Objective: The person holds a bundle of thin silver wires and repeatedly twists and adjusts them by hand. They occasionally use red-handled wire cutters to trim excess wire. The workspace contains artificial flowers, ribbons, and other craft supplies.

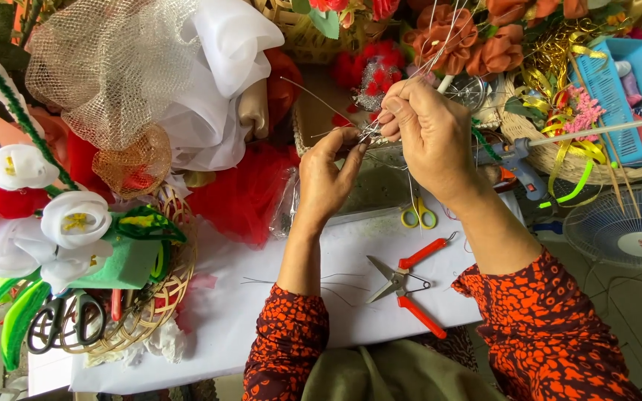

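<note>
Pinching thin silver wire (pixel 369 134) at upper centre, the left hand (pixel 325 174) and right hand (pixel 425 130) press their fingertips together on it above a white cloth-covered table (pixel 261 312). Red-handled pliers (pixel 406 286) and yellow scissors (pixel 417 214) lie below. Gauzy gold netting (pixel 105 67), white fabric flowers (pixel 68 223) and a woven basket (pixel 143 319) crowd the left; a blue glue gun (pixel 518 167) rests right.

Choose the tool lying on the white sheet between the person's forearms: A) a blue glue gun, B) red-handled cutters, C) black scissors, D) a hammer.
B: the red-handled cutters lie open on the white sheet between the forearms, below the left hand and right hand, which pinch thin wire together.
</note>
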